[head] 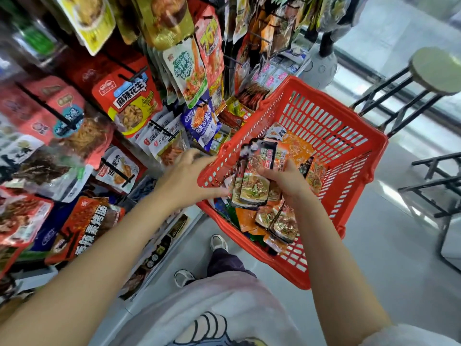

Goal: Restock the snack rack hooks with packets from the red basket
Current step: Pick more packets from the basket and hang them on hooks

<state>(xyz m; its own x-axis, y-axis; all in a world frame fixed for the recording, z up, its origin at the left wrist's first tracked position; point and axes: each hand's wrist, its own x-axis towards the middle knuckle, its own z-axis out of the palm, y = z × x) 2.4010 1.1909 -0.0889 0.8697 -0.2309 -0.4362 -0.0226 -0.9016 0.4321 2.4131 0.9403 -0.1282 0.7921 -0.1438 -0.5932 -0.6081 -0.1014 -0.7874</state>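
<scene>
Head view: the red basket (pixel 331 136) sits tilted beside the snack rack (pixel 104 101), its near-left corner against the person's left hand (pixel 185 178). The left hand lies at that corner; its fingers are hidden behind the rim and blurred, so whether they grip the basket cannot be told. The right hand (pixel 287 181) is inside the basket, fingers and thumb curled round a stack of small noodle packets (pixel 252 186) with black tops, lifted above the rest. More loose packets (pixel 277 221), orange and green, lie on the basket floor beneath. On the rack, black hooks (pixel 117 171) carry hanging packets, among them a red peanut packet (pixel 129 103) and a blue packet (pixel 200 121). A round stool (pixel 436 71) stands beyond the basket. White shoes (pixel 218 242) show on the grey floor below.
</scene>
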